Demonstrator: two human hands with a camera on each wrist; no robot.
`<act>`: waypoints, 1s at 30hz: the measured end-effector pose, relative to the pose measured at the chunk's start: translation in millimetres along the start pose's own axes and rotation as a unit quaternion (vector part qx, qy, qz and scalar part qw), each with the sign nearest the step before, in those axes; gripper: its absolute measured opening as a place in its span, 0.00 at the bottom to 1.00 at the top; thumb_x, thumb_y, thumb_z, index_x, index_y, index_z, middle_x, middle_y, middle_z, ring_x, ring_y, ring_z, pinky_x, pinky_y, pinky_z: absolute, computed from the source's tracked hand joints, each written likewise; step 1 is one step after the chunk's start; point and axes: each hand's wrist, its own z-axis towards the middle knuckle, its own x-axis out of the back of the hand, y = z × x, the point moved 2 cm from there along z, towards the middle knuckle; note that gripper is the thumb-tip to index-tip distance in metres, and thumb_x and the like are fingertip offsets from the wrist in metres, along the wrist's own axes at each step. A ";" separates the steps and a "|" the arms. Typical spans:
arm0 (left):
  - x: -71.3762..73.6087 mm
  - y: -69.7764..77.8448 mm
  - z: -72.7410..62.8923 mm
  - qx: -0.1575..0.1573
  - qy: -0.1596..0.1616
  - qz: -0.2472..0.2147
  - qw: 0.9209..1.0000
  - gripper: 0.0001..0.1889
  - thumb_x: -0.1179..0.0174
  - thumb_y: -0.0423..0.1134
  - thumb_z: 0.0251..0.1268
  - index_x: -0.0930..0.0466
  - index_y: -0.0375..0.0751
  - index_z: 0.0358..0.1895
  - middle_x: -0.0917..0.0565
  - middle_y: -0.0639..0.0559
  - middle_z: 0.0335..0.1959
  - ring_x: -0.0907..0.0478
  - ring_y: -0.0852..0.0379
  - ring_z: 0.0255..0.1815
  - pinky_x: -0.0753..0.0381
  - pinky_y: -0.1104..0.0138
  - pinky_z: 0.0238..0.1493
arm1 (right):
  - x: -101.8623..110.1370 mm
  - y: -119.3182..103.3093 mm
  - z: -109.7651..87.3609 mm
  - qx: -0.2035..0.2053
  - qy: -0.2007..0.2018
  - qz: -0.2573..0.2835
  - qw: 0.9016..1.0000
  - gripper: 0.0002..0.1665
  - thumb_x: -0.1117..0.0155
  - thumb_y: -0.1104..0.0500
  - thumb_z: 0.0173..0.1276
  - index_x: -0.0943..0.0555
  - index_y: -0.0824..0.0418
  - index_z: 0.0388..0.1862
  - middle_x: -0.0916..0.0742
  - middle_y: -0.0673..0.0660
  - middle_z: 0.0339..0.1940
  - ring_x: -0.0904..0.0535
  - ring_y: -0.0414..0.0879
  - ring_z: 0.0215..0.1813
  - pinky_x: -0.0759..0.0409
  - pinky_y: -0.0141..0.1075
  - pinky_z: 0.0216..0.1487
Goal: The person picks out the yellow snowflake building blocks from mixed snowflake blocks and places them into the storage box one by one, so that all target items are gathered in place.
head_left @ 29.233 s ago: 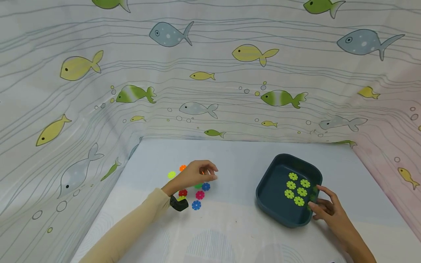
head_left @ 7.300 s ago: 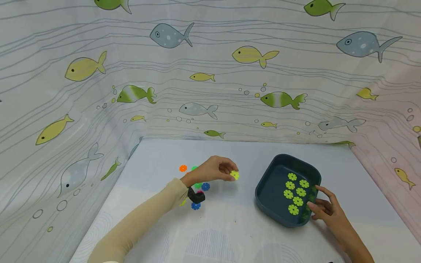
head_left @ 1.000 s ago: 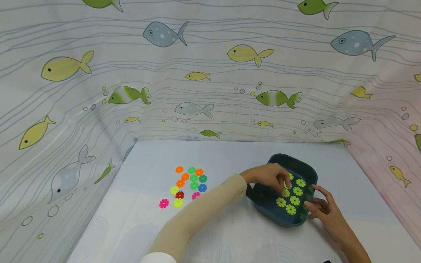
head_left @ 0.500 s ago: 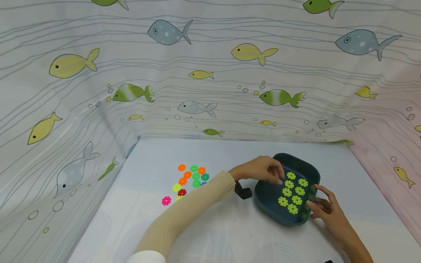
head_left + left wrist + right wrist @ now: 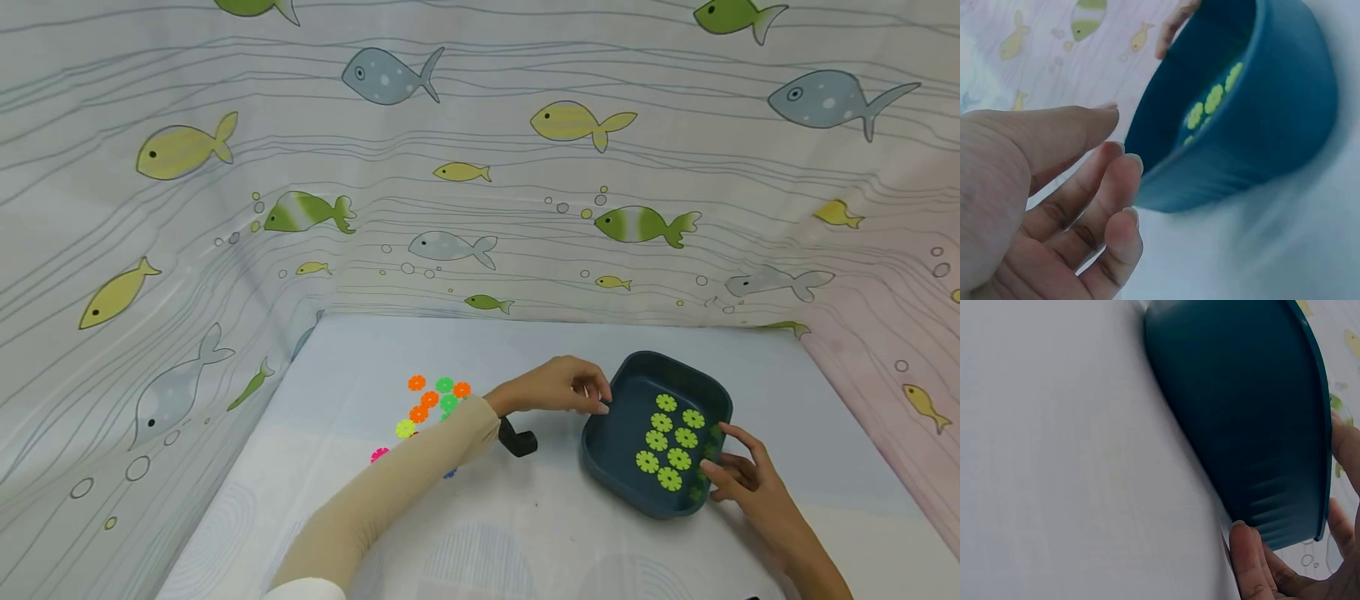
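A dark blue-green plastic tub [image 5: 622, 417] stands on the table at the right. Several yellow-green notched flower discs [image 5: 658, 442] lie flat on its floor. My left hand [image 5: 558, 385] is just outside the tub's left rim, fingers loosely bent and nothing between them. The left wrist view has its fingertips [image 5: 1129, 164] overlapping the tub's edge, thumb apart from the fingers. My right hand [image 5: 757, 483] holds the tub's right side, with fingers [image 5: 1247, 556] low against the wall and others at the rim.
Left of the tub, loose discs lie in a group: orange [image 5: 417, 383], green [image 5: 445, 385], yellow [image 5: 405, 428] and pink [image 5: 379, 454] ones, partly hidden by my left sleeve [image 5: 405, 475]. A fish-patterned curtain [image 5: 480, 208] encloses the white table at the back and sides.
My left hand has drawn back leftward out of the tub, leaving the discs there. The tub holds more discs than in the oldest frame. My right hand stays on the tub's side.
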 end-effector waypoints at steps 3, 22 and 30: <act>4.6 -4.0 -9.6 0.003 0.011 -0.004 1.000 0.08 0.31 0.42 0.69 0.15 0.49 0.47 0.15 0.54 0.37 0.17 0.52 0.35 0.18 0.66 0.35 | -0.4 -0.3 -1.0 0.001 0.000 0.001 1.000 0.46 0.41 0.48 0.81 0.58 0.33 0.84 0.35 0.74 0.72 0.17 0.46 0.46 0.16 0.38 0.45; 27.7 -39.6 -80.0 0.053 0.052 -0.031 0.997 0.12 0.33 0.45 0.71 0.16 0.44 0.50 0.15 0.51 0.37 0.18 0.42 0.38 0.16 0.46 0.41 | -1.7 -1.4 -0.8 0.008 0.001 0.006 1.000 0.46 0.41 0.49 0.81 0.58 0.36 0.84 0.35 0.74 0.71 0.18 0.44 0.46 0.15 0.39 0.45; 35.8 -51.3 -111.5 0.066 0.065 -0.034 0.995 0.12 0.33 0.44 0.71 0.16 0.42 0.51 0.15 0.50 0.37 0.18 0.37 0.37 0.16 0.48 0.37 | -2.1 -1.0 -1.4 0.014 0.004 -0.001 1.000 0.47 0.41 0.49 0.81 0.59 0.36 0.85 0.35 0.75 0.71 0.18 0.43 0.46 0.15 0.39 0.44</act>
